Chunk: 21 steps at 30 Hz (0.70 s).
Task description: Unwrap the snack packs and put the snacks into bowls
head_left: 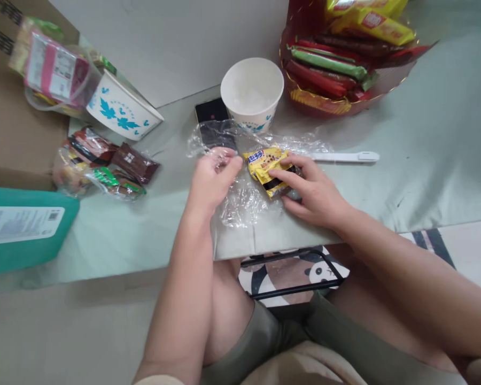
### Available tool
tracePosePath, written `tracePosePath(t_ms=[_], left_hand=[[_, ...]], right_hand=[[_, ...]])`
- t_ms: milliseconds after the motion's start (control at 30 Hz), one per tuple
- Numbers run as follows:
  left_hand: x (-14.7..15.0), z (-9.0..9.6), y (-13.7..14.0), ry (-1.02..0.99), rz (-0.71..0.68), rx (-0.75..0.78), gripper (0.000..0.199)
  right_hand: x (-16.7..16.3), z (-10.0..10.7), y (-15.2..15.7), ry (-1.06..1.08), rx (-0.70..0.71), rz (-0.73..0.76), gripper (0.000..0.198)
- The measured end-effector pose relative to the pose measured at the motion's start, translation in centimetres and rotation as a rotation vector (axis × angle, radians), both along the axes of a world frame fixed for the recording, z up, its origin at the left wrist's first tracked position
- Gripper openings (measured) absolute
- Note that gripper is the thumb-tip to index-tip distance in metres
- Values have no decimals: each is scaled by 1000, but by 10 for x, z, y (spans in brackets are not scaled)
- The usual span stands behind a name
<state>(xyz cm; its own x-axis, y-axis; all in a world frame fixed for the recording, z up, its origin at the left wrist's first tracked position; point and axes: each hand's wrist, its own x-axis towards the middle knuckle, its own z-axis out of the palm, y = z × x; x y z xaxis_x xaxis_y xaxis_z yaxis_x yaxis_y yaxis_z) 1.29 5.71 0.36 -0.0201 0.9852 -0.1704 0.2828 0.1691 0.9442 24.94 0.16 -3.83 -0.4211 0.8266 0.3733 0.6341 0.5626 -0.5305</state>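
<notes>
Nearest, well short of the upright paper cup [248, 116], a panda-patterned panel [282, 272] shows below the edge of the tablecloth [168, 198]. On the cup's near side, a little to its left, the left hand [208, 184] has thumb and fingers drawn close, apparently pinching clear plastic film [240, 202]. Near the cup and to its right, the right hand [320, 195] lays spread fingers over a yellow packet [262, 160]; whether it grips or only steadies cannot be told, nor whether there is a second packet. The packet lies among the film, on the cup's near side. The step in hand seems to be handling film and packet together; the next move likely calls for a sure pinch and light pressure. Right of the cup lies a white stick [339, 157]; just left, a dark phone [212, 113]. Rightward beyond stands a red snack basket [320, 105].
</notes>
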Motion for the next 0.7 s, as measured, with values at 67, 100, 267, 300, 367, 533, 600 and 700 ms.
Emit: tracePosePath(t_ms=[67, 100, 267, 300, 367, 533, 600, 700], left_hand=[[3, -5, -3, 103, -57, 26, 15], [4, -6, -4, 125, -64, 31, 12], [12, -1, -7, -91, -72, 16, 17], [14, 1, -8, -138, -96, 4, 19], [17, 6, -10, -188, -149, -16, 24], [22, 16, -13, -207, -321, -27, 38], [22, 18, -12, -236, -328, -41, 38], [22, 19, -10, -278, -289, -74, 36]], right_hand=[[-1, 0, 0, 12, 4, 5, 64], [-1, 0, 0, 16, 7, 4, 63], [-1, 1, -2, 42, 19, -7, 59], [0, 1, -2, 51, 7, -17, 60], [-1, 1, -2, 70, -27, -47, 65], [-4, 2, 2, 107, -40, -179, 71], [-4, 3, 4, 121, -39, -226, 65], [-3, 6, 7, 155, -53, -216, 51]])
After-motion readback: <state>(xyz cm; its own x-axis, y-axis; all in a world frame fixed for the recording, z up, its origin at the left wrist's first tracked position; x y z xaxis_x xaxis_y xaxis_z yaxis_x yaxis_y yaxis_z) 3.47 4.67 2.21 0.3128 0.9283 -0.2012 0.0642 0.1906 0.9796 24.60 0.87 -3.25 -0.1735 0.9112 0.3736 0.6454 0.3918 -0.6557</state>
